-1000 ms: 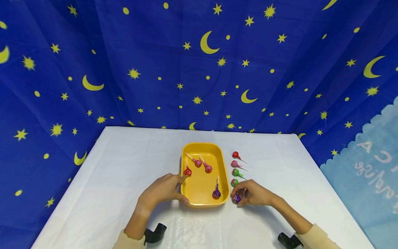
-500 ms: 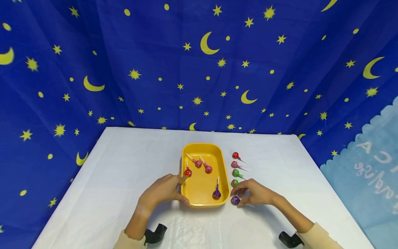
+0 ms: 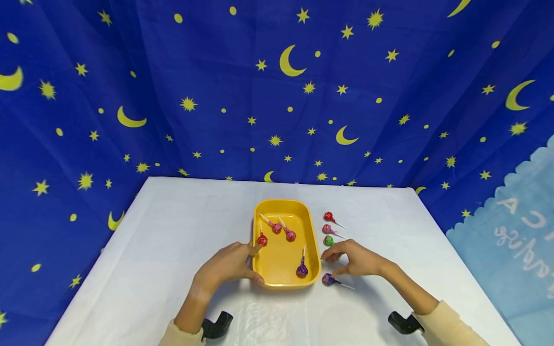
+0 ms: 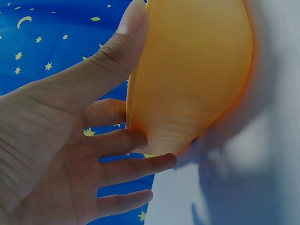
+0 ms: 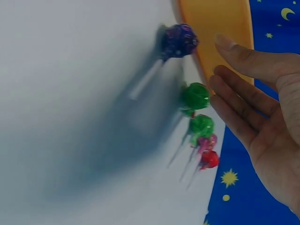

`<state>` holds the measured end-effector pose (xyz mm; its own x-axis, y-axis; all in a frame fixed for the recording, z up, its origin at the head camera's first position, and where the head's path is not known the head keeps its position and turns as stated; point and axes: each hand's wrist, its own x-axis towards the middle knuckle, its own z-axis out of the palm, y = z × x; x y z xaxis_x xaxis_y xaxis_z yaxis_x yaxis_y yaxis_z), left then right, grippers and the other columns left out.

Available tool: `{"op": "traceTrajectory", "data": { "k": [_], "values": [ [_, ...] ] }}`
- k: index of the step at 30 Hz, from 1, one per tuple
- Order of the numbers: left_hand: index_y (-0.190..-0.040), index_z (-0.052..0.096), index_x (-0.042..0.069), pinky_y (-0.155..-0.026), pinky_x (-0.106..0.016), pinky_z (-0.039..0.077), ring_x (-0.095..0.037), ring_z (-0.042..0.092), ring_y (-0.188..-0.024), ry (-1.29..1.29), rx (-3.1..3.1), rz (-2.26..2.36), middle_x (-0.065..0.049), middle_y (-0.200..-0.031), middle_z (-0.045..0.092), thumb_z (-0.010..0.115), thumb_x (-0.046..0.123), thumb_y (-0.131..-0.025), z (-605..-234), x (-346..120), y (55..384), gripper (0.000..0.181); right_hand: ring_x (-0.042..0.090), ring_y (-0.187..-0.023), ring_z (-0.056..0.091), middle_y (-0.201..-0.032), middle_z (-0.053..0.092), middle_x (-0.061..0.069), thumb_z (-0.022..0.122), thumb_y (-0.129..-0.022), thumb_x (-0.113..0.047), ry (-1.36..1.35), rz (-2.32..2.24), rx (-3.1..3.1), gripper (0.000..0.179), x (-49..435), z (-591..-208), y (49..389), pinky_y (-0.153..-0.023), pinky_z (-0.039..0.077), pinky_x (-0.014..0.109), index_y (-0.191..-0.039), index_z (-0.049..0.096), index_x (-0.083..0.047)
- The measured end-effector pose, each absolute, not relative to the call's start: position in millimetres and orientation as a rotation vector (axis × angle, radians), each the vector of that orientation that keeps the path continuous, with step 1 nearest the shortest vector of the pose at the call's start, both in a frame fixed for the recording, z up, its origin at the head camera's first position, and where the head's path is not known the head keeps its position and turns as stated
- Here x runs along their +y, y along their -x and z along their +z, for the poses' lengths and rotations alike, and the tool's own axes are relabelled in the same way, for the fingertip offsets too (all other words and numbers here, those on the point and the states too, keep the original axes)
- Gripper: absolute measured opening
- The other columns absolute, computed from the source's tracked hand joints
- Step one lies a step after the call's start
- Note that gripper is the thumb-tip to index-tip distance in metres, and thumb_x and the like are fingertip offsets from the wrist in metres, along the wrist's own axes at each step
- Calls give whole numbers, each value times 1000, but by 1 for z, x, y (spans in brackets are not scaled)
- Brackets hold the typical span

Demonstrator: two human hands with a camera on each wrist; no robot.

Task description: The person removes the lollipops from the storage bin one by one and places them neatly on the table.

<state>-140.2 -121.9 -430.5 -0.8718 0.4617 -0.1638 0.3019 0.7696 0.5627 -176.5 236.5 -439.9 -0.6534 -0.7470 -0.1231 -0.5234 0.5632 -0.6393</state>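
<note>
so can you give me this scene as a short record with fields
left hand: touching the left side of the tray
tray: yellow, on a white table
in tray: red lollipop, two pink lollipops, purple lollipop
row right of tray, far to near: red one, pink one, two green ones, purple one
right hand: over the row, holding nothing
backdrop: blue, yellow moons and stars

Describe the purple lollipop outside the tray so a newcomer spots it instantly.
Find the yellow tray on the white table. Along its right side runs a row of lollipops; go to the near end. The purple lollipop there stands out: its row neighbours are red, pink and green.
</note>
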Motion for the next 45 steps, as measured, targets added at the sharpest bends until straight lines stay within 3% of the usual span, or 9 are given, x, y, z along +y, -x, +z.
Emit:
{"op": "traceTrajectory", "data": {
  "k": [7,11,14,26,34,39,42,45],
  "values": [
    [-132,61,3,-73,-34,42,-14,50,-76,-595,2683,770,-7,-108,72,87,44,-64,-431,-123,141,83,27,-101,67,-112,71,8,79,-80,-7,1075,-783,2433,35,225,-417,188,-90,53,45,-114,70,-6],
    [-132,60,3,-71,-33,41,-14,49,-75,-608,2680,781,-3,-97,71,87,43,-64,-431,-124,141,83,28,-99,68,-112,71,10,78,-82,-8,1094,-790,2418,35,217,-405,195,-88,54,45,-116,69,-5],
    [-133,60,3,-69,-33,39,-14,48,-74,-608,2673,786,3,-81,63,87,44,-64,-430,-124,141,84,27,-97,68,-111,72,9,79,-81,-10,1124,-774,2422,36,210,-399,200,-87,55,44,-116,70,-3],
    [-133,60,3,-66,-30,38,-11,45,-67,-647,2669,786,4,-65,47,86,44,-66,-431,-126,142,83,26,-100,66,-113,72,5,77,-83,-8,1264,-697,2385,33,166,-391,214,-89,54,40,-115,71,-10],
    [-134,59,4,-64,-29,37,-10,41,-64,-646,2671,796,6,-64,42,86,45,-66,-433,-126,142,84,23,-103,65,-115,71,11,78,-81,-4,1286,-679,2265,37,148,-392,223,-92,53,44,-116,71,-8],
    [-133,60,4,-66,-30,38,-11,43,-65,-643,2672,806,5,-65,46,87,44,-66,-433,-126,142,83,26,-106,65,-114,71,11,79,-80,-5,1270,-610,2187,35,141,-394,226,-96,51,44,-114,71,-4],
    [-133,60,4,-67,-30,38,-11,45,-68,-643,2676,806,4,-69,52,87,44,-65,-434,-127,142,83,23,-107,64,-111,72,8,81,-78,-5,1245,-554,2138,36,137,-396,224,-98,49,40,-113,72,-5],
    [-133,60,4,-64,-29,37,-11,43,-65,-654,2677,807,3,-66,47,87,45,-65,-433,-127,142,84,15,-103,63,-109,73,2,82,-76,-5,1203,-497,2107,37,132,-401,222,-95,51,32,-112,74,-9]
  ]
}}
